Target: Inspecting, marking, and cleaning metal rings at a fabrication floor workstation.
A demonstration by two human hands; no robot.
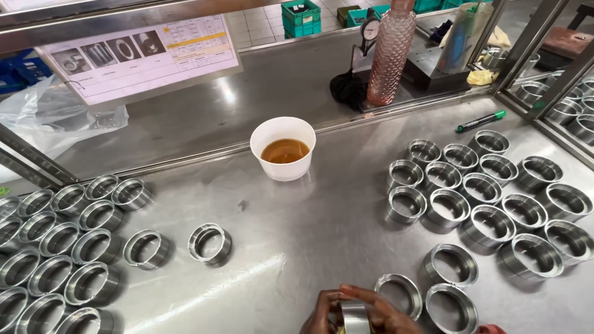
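Both hands are at the bottom edge of view, well below the white cup (283, 148) — left hand (323, 314) and right hand (385, 316) closed together around one steel ring (354, 317), held on edge between the fingers. Only part of each hand shows; what they are doing to the ring I cannot tell.

Progress, judged from the layout: two batches flank the cup. The group left of the cup (55, 253) is tightly packed in rows against the counter's (291, 247) left edge, with two loose rings (209, 242) set apart on its cup side. The group right of the cup (489, 204) is larger in view and spread looser, and its nearest rings (399, 295) sit just beside the hands. Which batch is finished and which is pending — not clear from this view. Either way, plenty of rings on both sides, so likely mid-run.

Surroundings: the cup holds a brown, oily-looking liquid and stands near the back rail. Behind the cup to its right, past the rail, a pink ribbed bottle (390, 54) and a dial gauge (370, 28). A green marker (481, 121) lies right of the cup. A laminated sheet (145, 55) hangs behind the cup to its left, and a clear plastic bag (43, 120) lies further left.

Obstructions: the counter between hands and cup is bare. The crowded right group leaves little set-down room close to the hands.
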